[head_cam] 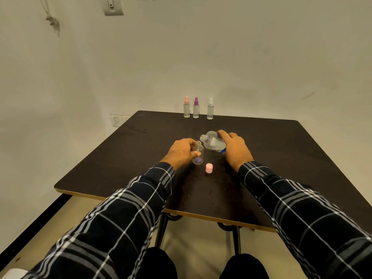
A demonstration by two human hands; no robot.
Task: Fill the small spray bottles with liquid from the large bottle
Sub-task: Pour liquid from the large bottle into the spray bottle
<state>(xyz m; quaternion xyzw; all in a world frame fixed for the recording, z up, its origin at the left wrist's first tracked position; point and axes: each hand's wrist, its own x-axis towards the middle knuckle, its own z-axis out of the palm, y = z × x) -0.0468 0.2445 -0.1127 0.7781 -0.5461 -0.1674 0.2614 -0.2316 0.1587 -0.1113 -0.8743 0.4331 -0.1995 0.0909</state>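
Head: left fingers point(189, 143) grip small bottle point(198, 148), right fingers point(225, 135) grip large bottle point(213, 143); label point(222, 151) illegible.

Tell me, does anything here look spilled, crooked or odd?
No spill shows on the table. The large bottle leans in the right hand, mouth near the open small bottle held by the left hand. A pink cap stands loose. One oddity: a purple bit seen through the small bottle, inside or behind, unclear.
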